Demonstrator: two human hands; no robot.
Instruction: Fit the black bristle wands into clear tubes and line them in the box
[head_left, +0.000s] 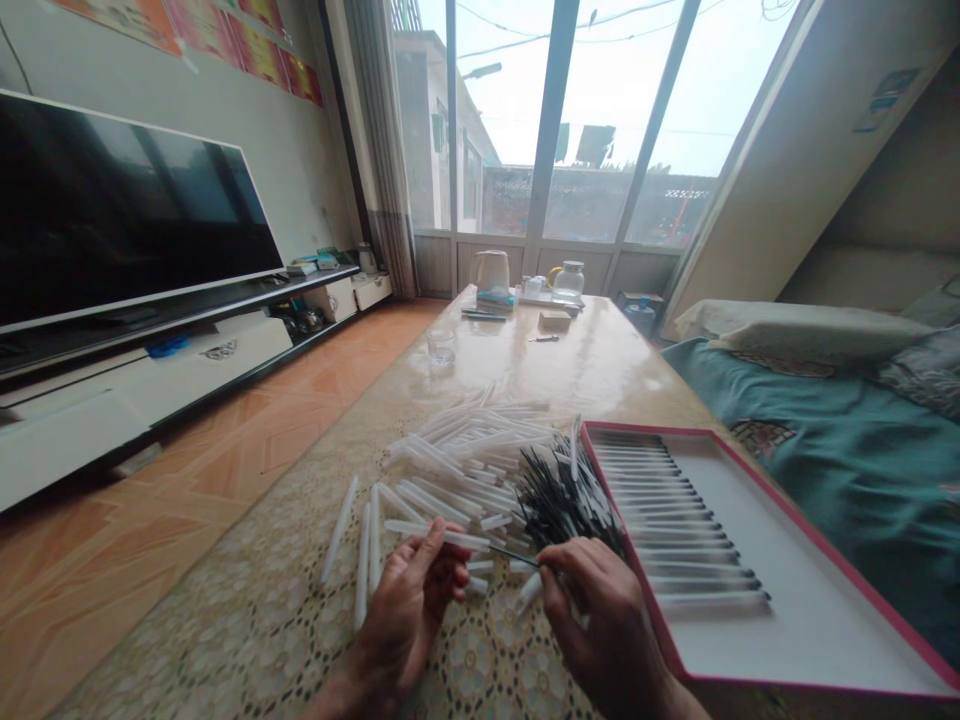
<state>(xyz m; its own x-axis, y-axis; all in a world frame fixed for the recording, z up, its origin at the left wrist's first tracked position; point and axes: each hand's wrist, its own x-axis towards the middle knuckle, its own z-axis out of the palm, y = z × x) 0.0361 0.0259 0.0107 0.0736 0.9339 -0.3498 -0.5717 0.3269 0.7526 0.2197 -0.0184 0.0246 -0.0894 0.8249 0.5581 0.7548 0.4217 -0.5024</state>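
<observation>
My left hand (420, 585) pinches a translucent white plastic tube (465, 540) between thumb and fingers, held nearly level above the table. A thin black stick (516, 555) is gripped by my right hand (592, 610), its far tip at the tube's right end; I cannot tell how far inside it reaches. Beyond my hands lies a loose heap of white tubes (480, 440). Beside that heap is a bundle of thin black sticks (562, 500). On the right, a pink-rimmed shallow box (825, 540) holds a row of tubes with dark ends (690, 530).
The long table (247, 600) has a lace-patterned cover. Farther back stand a drinking glass (441, 348), a glass jug (568, 282) and a small box (553, 320). A teal-covered sofa (795, 430) lies to the right, a TV cabinet (187, 370) to the left.
</observation>
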